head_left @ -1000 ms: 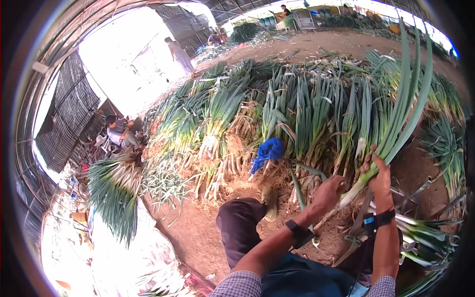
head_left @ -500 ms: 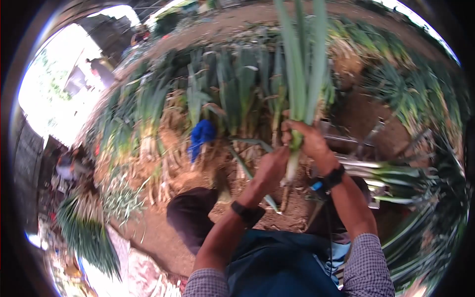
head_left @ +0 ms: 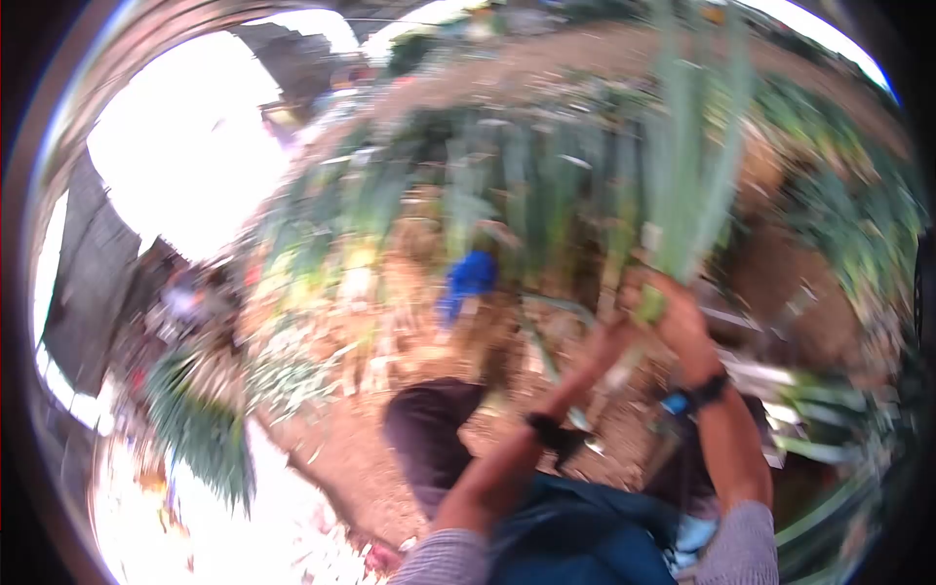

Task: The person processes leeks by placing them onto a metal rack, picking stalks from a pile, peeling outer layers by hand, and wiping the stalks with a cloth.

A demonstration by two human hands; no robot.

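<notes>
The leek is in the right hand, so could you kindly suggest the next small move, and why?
I would perhaps steady the leek with the right hand and ease the left hand downward along it: the right grips below the tall leaves, the left is close beside it, its exact hold blurred.

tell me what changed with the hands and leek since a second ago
The left hand has closed in on the right hand, and the leek has swung from a rightward slant to nearer upright. The right hand still grips it; the blue bundle stays by the piled leeks.
</notes>
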